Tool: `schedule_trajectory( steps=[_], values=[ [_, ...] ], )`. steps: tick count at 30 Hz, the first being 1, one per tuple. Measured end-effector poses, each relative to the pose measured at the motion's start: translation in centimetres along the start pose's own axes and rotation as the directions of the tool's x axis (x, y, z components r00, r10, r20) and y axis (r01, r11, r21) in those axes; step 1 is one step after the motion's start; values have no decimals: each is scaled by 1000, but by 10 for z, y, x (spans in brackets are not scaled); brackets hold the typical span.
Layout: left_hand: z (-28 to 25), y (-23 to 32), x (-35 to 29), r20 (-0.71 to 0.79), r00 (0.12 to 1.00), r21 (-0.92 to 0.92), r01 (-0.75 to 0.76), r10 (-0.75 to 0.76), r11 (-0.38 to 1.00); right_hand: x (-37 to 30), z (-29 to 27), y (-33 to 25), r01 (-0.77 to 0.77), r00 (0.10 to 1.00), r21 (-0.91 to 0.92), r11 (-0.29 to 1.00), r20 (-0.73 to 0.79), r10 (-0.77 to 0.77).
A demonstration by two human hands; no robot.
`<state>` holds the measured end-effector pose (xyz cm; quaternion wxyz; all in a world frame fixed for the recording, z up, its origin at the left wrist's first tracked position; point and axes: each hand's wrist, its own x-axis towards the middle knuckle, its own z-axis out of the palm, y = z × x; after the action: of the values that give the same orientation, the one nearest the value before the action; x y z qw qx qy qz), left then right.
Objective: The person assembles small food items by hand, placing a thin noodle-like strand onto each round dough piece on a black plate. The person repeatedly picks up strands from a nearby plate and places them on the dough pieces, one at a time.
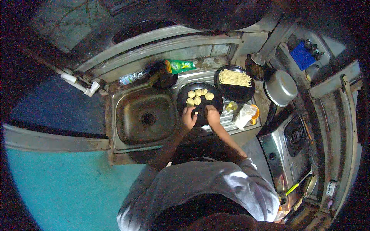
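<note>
Facing a steel sink unit, the person in a grey shirt point(196, 179) has both bare hands over a dark round plate point(218, 101) on the ridged drainboard point(231, 126), just right of the basin point(127, 115). A cluster of pale, rounded dough pieces point(197, 101) lies on the far half of this plate, some touching, others slightly apart.

Left hand point(187, 118): at the near-left part of the plate, fingers partly bent and pointing away from the body, tips just beside the nearest dough piece. A small pale spot shows at its thumb side; whether this is dough or a nail, and whether the hand grips anything, cannot be told.

Right hand point(212, 114): at the near-right part of the plate, fingers curled inward and angled down. Its palm side is hidden; whether it holds anything cannot be determined.

Beyond and to the right, a second dark plate point(236, 93) bears pale noodle-like strips point(234, 78) laid side by side. Nearer sit a small container of yellowish contents point(231, 106), a white bag point(244, 116) and, touching the bag, an orange cup point(255, 111). A green packet point(182, 66) lies along the back edge. Farther right are a grey metal pot point(281, 88), tilted in view, and a stove point(295, 144).
</note>
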<state>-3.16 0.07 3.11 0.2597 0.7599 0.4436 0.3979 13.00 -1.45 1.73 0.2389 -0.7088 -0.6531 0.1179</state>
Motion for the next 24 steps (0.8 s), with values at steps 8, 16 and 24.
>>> schedule_trajectory(
  steps=[8, 16, 24],
  values=[
    [25, -6, 19, 260, 958, 71, -143, 120, 987, 9, 6, 29, -37, 987, 55, 998, -154, 45],
    [25, 1, 20, 185, 981, -8, -63, 64, 998, 15, 4, 19, -38, 989, -62, 997, -142, 29],
    [41, -23, 10, 47, 998, -40, -47, 49, 998, 8, -12, -2, 31, 990, -191, 981, -133, -57]
  ],
)
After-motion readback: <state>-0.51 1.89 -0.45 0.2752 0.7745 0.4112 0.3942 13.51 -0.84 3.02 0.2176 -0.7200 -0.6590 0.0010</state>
